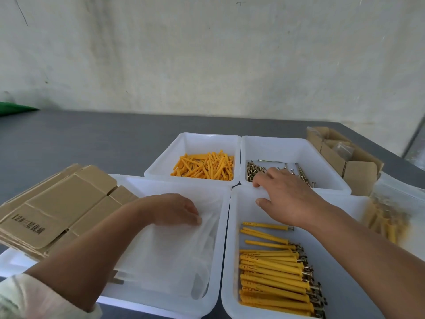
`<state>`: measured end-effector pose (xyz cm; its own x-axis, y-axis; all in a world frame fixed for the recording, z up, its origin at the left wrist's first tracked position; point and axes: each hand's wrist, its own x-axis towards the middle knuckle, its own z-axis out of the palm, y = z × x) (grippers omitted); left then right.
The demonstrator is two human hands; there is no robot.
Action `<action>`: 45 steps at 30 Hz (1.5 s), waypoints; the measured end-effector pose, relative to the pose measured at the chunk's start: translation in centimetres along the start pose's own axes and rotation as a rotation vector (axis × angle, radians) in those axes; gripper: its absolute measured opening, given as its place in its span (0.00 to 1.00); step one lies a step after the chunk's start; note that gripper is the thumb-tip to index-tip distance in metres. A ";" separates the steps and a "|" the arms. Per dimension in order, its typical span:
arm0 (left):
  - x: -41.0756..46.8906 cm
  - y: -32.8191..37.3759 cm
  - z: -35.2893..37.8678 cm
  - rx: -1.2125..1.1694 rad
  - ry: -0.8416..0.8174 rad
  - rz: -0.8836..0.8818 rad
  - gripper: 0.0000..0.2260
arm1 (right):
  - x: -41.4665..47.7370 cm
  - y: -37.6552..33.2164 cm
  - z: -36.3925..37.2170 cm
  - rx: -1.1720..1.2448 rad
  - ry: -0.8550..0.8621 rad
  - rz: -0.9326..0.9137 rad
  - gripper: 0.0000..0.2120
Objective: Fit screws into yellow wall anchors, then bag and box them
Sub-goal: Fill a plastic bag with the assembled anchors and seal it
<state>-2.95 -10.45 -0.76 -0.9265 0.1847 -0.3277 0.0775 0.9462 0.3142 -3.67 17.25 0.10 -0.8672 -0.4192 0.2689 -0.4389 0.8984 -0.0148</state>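
— Where are the bags (170, 254)?
— In the near-left tray (224, 226), with the left hand (172, 210) curled onto them, grip unclear. They look thin and slippery: pinch one edge. The right hand (282, 199) has its fingers spread over the screws (254, 171).

The white trays (195, 143) are smooth, translucent plastic; the yellow anchors (204, 168) are matt plastic and the screws (253, 169) dull metal. The clear bags (174, 254) are glossy plastic film, the flat cardboard (64, 203) at left matt brown, the table (92, 139) smooth matt grey.
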 end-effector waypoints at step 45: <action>0.6 7.5 -2.1 -0.569 0.472 0.028 0.19 | -0.4 -0.1 -3.4 1.189 -0.200 0.322 0.15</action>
<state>-3.65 -3.76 3.29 -0.9967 -0.0483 0.0650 0.0196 0.6350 0.7722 -2.48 17.73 3.27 -0.9495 -0.3082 -0.0586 -0.0498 0.3327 -0.9417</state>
